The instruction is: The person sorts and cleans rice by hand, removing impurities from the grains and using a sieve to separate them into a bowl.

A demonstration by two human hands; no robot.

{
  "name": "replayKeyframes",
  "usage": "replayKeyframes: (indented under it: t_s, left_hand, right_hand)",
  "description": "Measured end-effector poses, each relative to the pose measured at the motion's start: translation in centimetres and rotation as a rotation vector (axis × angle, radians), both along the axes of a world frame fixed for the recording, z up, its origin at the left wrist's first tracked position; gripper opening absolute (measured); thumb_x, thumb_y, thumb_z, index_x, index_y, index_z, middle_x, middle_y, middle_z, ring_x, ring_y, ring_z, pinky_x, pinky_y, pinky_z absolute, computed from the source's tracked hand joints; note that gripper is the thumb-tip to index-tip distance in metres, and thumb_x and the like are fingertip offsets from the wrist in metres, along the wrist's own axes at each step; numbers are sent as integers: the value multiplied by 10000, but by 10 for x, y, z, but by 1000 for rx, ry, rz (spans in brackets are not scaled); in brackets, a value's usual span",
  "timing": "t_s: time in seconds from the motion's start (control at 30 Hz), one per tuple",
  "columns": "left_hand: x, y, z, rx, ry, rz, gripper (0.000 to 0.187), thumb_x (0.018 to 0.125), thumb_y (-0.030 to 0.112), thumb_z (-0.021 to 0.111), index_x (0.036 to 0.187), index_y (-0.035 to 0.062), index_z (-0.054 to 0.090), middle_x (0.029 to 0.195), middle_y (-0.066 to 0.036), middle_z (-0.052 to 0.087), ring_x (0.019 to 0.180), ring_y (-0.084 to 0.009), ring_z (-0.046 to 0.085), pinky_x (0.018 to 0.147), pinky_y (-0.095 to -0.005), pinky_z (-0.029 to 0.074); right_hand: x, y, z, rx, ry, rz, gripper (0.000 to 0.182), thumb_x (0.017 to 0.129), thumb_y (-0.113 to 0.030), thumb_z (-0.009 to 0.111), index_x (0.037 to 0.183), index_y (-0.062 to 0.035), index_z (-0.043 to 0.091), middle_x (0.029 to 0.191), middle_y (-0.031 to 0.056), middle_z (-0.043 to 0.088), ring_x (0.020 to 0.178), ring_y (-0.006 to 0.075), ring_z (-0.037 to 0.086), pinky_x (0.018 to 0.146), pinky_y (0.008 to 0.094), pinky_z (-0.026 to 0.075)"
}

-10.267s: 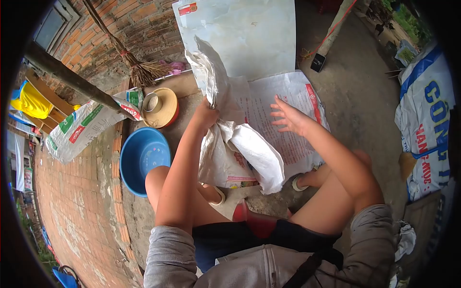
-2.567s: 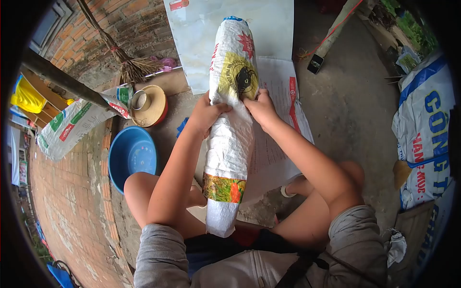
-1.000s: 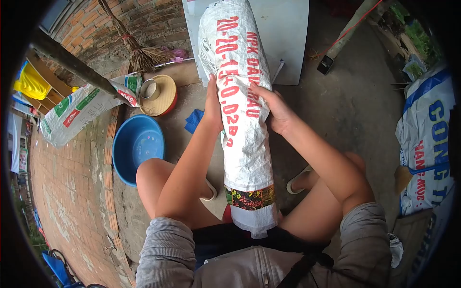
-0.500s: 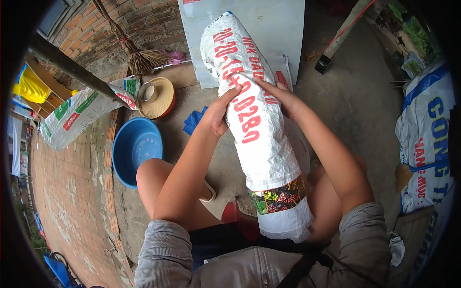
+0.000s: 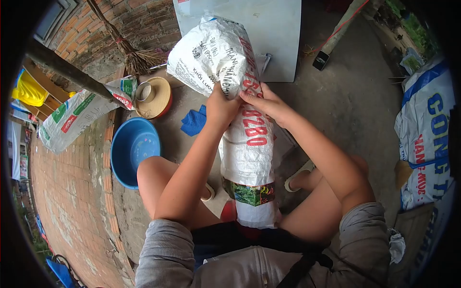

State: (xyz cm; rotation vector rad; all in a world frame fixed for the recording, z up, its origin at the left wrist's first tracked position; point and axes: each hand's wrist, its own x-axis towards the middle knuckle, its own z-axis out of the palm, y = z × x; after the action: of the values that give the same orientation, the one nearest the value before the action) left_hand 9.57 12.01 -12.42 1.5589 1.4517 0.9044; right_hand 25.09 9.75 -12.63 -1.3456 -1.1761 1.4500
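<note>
A long white woven sack (image 5: 246, 158) with red and black print lies lengthwise in front of me, its lower end between my thighs. A printed picture band crosses it near that end. My left hand (image 5: 223, 106) is closed on the sack's gathered middle. My right hand (image 5: 269, 104) grips the sack just to the right, thumb pointing toward my left hand. Beyond my hands the upper part of the sack bulges and folds over to the left. The undersides of my fingers are hidden by the sack.
A blue basin (image 5: 136, 152) stands at the left, below a round woven tray (image 5: 154, 98) with a metal can (image 5: 144, 91) on it. A blue cloth (image 5: 194, 121) lies on the concrete. Printed sacks (image 5: 425, 144) stand at the right. A straw broom (image 5: 139, 57) leans against the brick wall.
The sack's upper end has bent over to the left and turned, showing black print. Its lower end has shifted left between my thighs. My hands have moved closer together on it.
</note>
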Motion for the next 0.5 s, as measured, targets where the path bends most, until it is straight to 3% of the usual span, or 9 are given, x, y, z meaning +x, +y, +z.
replayKeyframes:
  t_s: [0.03, 0.07, 0.13, 0.2, 0.23, 0.3, 0.33, 0.43, 0.5]
  left_hand:
    - [4, -3, 3, 103, 143, -37, 605, 702, 212, 729, 1183, -49, 473, 866, -240, 656, 817, -342, 665, 724, -393, 520]
    - [8, -7, 12, 13, 204, -105, 702, 692, 268, 721, 1237, -82, 450, 996, -265, 635, 961, -333, 639, 814, -373, 487]
    - [15, -16, 14, 107, 276, -171, 808, 676, 269, 733, 1332, -53, 390, 966, -256, 646, 926, -341, 648, 794, -369, 490]
    - [12, -17, 22, 75, 321, -223, 844, 694, 252, 724, 1388, -28, 333, 925, -232, 662, 854, -282, 669, 766, -330, 497]
    - [10, -13, 20, 17, 229, -275, 803, 722, 242, 707, 1386, -26, 342, 903, -211, 669, 816, -244, 666, 753, -310, 496]
    - [5, -4, 17, -81, -3, -356, 685, 815, 256, 668, 1377, -3, 375, 902, -163, 669, 805, -163, 645, 726, -272, 489]
    - [3, -2, 15, -81, -4, -356, 685, 815, 256, 668, 1377, -3, 375, 902, -163, 669, 805, -163, 645, 726, -272, 489]
    - [8, -5, 25, -281, -404, -127, 723, 828, 390, 688, 1356, 0, 385, 965, -170, 645, 822, -172, 615, 700, -288, 487]
    - [4, 3, 14, -189, -308, -34, 729, 847, 422, 651, 1356, -16, 366, 1052, -179, 628, 907, -214, 613, 773, -308, 488]
  right_hand:
    - [0, 1, -6, -78, 66, -64, 911, 719, -480, 767, 1314, 49, 323, 1193, 168, 534, 1063, 215, 565, 889, 325, 466]
    - [-1, 1, -8, -158, 134, -128, 927, 710, -485, 772, 1317, 44, 314, 1187, 164, 531, 1056, 208, 567, 882, 328, 469]
    - [6, 1, -16, -170, 228, -166, 835, 705, -471, 780, 1275, 4, 397, 1113, 120, 564, 1012, 184, 580, 858, 328, 481]
    - [8, 4, -25, -239, 406, -184, 704, 711, -443, 783, 1209, -42, 487, 1042, 83, 593, 964, 168, 589, 831, 329, 497]
    - [10, 1, -30, -242, 419, -263, 594, 728, -408, 777, 1158, -73, 541, 997, 66, 612, 928, 177, 597, 815, 336, 509]
    - [8, 1, -35, -263, 549, -267, 587, 739, -395, 770, 1172, -76, 536, 1012, 72, 614, 934, 184, 601, 817, 341, 511]
    - [9, 1, -36, -285, 678, -277, 580, 750, -382, 762, 1185, -79, 531, 1027, 78, 617, 940, 190, 604, 818, 346, 514]
    - [16, 2, -38, -279, 704, -300, 594, 758, -348, 758, 1221, -66, 515, 1082, 100, 614, 969, 212, 607, 837, 357, 513]
    - [18, 4, -41, -245, 722, -322, 614, 755, -337, 761, 1237, -54, 506, 1103, 111, 611, 986, 218, 603, 844, 355, 510]
